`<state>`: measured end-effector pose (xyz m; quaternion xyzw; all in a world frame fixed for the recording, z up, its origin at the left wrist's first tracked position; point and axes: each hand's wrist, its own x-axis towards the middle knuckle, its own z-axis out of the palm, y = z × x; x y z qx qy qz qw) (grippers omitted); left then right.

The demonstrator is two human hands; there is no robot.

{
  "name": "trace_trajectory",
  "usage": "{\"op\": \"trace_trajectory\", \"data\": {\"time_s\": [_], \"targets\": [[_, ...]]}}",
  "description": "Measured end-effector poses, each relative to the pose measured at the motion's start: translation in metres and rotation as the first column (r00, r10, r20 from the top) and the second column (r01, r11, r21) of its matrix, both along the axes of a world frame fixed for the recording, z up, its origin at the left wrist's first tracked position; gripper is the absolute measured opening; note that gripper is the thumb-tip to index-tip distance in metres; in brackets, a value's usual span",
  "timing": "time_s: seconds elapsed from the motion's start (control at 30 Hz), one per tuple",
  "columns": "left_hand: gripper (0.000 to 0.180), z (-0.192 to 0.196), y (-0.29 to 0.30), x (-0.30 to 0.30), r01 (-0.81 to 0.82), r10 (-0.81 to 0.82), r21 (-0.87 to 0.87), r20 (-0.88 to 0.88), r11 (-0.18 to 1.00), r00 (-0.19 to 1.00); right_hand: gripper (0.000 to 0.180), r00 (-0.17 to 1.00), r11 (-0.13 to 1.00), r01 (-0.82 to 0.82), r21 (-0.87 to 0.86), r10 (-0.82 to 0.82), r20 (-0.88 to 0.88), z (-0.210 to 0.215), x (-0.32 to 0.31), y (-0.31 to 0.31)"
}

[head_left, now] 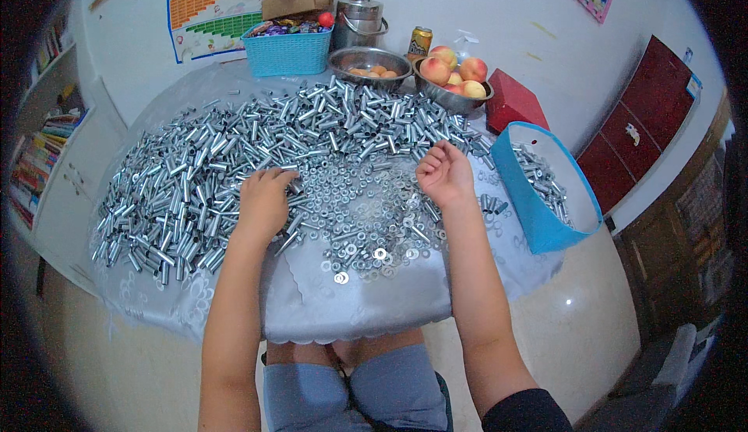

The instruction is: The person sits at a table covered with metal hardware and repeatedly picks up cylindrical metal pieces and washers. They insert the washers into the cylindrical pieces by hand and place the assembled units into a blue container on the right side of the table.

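A wide heap of short silver metal tubes (187, 175) covers the left and far parts of the table. At its inner edge my left hand (265, 198) lies over the tubes, back up, fingers bent a little and apart; its fingertips are partly hidden. A pile of small metal nuts and washers (366, 222) spreads between my two hands. Above the right side of that pile my right hand (446, 175) is turned palm up. Its fingers are curled in, and whatever they hold is too small to make out.
A blue open bin (545, 229) with more tubes stands at the right edge of the table (351, 307). Along the back are a blue basket (288, 52), a steel pot (358, 23), a bowl of eggs (372, 66), a bowl of peaches (456, 97) and a red box (516, 101).
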<state>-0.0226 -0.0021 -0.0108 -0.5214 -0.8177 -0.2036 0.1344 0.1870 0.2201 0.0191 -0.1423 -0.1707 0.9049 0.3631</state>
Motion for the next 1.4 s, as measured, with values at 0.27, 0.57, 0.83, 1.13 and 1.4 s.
{"op": "trace_trajectory", "data": {"time_s": [0.27,0.57,0.83,1.13,1.4], "targets": [[0.012,0.008,0.001,0.005,0.035,-0.035,0.024,-0.009,0.999,0.999,0.016,0.999,0.998,0.008,0.057,-0.010,0.040,0.007,-0.001,-0.006],[0.016,0.014,-0.011,0.017,0.084,-0.081,0.041,-0.078,0.996,0.994,0.018,0.973,0.936,-0.047,0.350,-0.036,0.228,0.010,-0.012,-0.026],[0.018,0.035,-0.017,0.025,0.181,-0.153,-0.081,0.277,0.980,0.949,0.022,0.891,0.736,-0.199,0.648,-0.140,0.432,0.015,-0.024,-0.059],[0.017,0.028,-0.011,0.036,0.177,-0.168,-0.137,0.077,0.975,0.983,0.023,0.816,0.503,-0.349,0.791,-0.251,0.520,0.006,-0.035,-0.080],[0.024,0.027,0.006,0.041,0.021,-0.417,0.498,0.703,0.867,0.576,0.027,0.840,0.169,-0.402,0.900,-0.322,0.436,0.006,-0.034,-0.103]]}}
